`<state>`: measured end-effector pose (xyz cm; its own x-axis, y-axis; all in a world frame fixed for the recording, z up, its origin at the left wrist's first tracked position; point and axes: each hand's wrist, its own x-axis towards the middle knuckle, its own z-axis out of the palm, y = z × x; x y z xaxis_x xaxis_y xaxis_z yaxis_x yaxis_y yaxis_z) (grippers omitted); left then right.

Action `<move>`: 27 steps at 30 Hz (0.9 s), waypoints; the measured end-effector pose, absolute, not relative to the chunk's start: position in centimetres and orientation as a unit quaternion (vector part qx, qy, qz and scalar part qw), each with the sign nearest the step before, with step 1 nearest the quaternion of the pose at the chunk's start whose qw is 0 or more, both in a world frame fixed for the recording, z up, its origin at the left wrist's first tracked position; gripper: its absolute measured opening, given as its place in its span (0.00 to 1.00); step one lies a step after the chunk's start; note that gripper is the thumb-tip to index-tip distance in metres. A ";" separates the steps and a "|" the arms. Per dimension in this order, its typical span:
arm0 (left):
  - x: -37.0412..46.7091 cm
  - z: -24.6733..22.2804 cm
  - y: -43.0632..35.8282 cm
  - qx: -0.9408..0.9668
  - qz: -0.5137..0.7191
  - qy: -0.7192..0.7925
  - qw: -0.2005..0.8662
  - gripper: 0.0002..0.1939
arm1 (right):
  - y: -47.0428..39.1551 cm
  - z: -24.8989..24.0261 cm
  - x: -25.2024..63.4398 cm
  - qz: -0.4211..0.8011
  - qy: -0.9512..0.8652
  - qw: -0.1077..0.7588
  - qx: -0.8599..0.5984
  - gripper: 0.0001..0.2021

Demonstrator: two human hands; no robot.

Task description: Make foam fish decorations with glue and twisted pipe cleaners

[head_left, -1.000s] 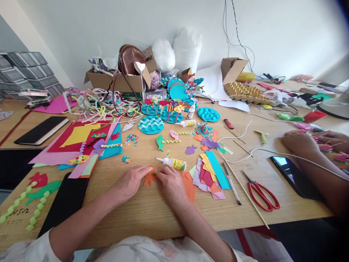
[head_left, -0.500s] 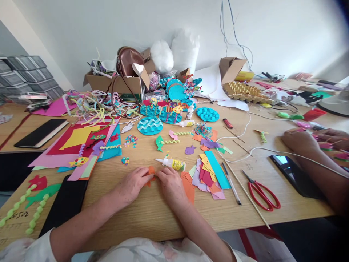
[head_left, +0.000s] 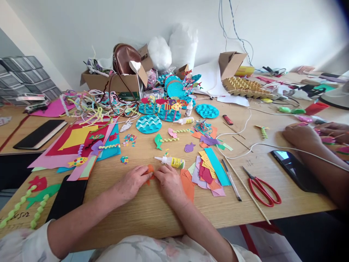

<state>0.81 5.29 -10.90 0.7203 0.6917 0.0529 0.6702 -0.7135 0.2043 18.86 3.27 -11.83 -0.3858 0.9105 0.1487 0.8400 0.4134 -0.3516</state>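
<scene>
A small orange paper cutout (head_left: pixel 151 168) lies at the table's front, partly covered by fingers. My left hand (head_left: pixel 133 183) is closed with its fingertips pressed on the cutout. From the other side, my right hand (head_left: pixel 170 185) pinches at the cutout's right edge; what its fingertips cover is hidden. Just beyond my hands a glue bottle (head_left: pixel 174 162) with a yellow label lies on its side, nozzle pointing left. Orange paper sheets (head_left: pixel 187 185) lie right of my right hand. Farther back are a purple paper fish (head_left: pixel 190 147) and a green paper fish (head_left: pixel 158 141) with a twisted yellow-green strip.
Paper scraps (head_left: pixel 205 173), a pen (head_left: pixel 231 181), a wooden stick (head_left: pixel 249 194) and red-handled scissors (head_left: pixel 263 189) lie to the right. A co-worker's hands (head_left: pixel 302 136) work beside a phone (head_left: pixel 291 169). Coloured sheets (head_left: pixel 51 154) lie left; blue discs (head_left: pixel 148 124) stand behind.
The whole view has shifted slightly. My hands stay on the orange cutout, with the fingertips moved only a little. The co-worker's hands remain at the right edge.
</scene>
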 end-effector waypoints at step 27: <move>1.5 -10.7 5.0 0.913 0.019 0.400 0.080 0.15 | 3.2 -12.1 18.8 0.094 -0.826 0.185 -0.523 0.06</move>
